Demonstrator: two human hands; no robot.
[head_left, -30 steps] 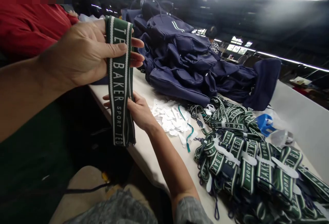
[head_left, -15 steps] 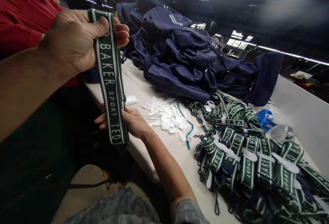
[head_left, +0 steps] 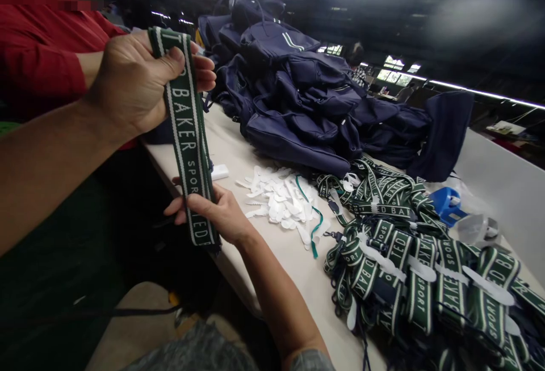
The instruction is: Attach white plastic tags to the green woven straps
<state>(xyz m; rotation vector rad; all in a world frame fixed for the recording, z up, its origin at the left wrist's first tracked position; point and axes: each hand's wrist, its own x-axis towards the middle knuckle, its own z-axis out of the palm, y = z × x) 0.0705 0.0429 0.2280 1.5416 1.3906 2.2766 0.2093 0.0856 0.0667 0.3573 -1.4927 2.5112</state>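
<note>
A folded green webbing strap [head_left: 183, 127] with white edge stripes and the lettering "BAKER SPORT TED" hangs nearly upright before me. My left hand [head_left: 131, 79] pinches its upper end, thumb in front and fingers behind. Lower down, my right hand [head_left: 217, 209] grips the strap, its thumb across the front face. Beyond the right hand, a heap of white tabs [head_left: 283, 198] lies on the table [head_left: 289, 280], with a thin teal ribbon [head_left: 317, 223] at its side. Bundled green straps [head_left: 419, 280], several with white tabs around them, are piled at right.
Navy bags [head_left: 298, 104] are heaped at the back of the table. A small white block [head_left: 219, 172] sits by the left edge. A blue plastic item [head_left: 447, 205] lies near the white side panel [head_left: 502, 184]. A person in a red sleeve [head_left: 40, 70] is at left.
My right thumb has come round onto the strap's front face, where it was behind the edge. Both hands and the strap sit slightly lower and further right in view.
</note>
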